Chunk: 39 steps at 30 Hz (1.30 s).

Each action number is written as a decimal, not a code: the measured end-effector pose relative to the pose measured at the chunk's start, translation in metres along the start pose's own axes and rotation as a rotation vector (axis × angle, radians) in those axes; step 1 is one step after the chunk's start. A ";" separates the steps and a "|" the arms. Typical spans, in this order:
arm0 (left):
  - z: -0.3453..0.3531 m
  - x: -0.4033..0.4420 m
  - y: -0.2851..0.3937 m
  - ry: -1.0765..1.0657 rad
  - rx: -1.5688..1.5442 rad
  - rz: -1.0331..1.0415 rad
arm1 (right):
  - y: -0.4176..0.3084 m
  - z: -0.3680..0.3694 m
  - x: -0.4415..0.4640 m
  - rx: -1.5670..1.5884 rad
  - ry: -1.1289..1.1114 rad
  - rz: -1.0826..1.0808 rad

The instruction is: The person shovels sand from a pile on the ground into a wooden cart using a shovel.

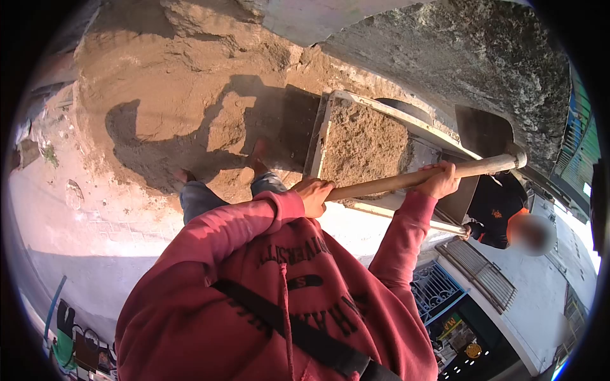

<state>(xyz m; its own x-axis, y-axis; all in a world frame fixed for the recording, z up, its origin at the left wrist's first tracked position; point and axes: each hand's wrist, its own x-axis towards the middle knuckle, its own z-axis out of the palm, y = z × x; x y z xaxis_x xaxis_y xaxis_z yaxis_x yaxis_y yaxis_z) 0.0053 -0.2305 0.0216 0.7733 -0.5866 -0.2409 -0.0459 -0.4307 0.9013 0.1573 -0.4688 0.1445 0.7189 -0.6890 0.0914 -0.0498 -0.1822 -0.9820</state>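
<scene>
Both my hands grip the wooden handle of a hoe [381, 184]. My left hand [312, 195] closes round the handle's near end, in front of my chest. Farther along, nearer the metal head, my right hand [440, 181] wraps round it. The hoe's dark, broad blade [486, 131] is raised at the right, past the cart. Below the handle stands a cart [322, 143] with a pale rim, and damp brown sand [362, 140] fills part of its box.
Loose sand [159, 70] covers the ground around my bare feet, beside a rough wall [470, 57]. A co-worker in a dark shirt [495, 206] stands at the cart's far end, one hand on its handle. A blue gate [435, 289] is at the lower right.
</scene>
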 end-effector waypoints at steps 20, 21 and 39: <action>-0.120 -0.329 -0.494 0.058 -0.240 -1.161 | 0.725 0.391 -0.559 0.050 -0.502 1.153; -0.125 -0.363 -0.488 0.070 -0.216 -1.216 | 0.716 0.394 -0.614 -0.148 -0.551 1.065; -0.205 -0.198 -0.127 0.111 -0.437 -0.689 | 0.364 0.304 -0.353 -0.177 -1.030 1.633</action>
<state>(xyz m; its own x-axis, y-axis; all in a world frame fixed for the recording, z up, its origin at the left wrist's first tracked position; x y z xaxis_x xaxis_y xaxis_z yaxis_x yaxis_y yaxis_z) -0.0122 0.0804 0.0284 0.5970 -0.2068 -0.7751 0.6945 -0.3503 0.6284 0.0960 -0.0785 -0.2958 -0.0215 0.3593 -0.9330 -0.9997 0.0052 0.0251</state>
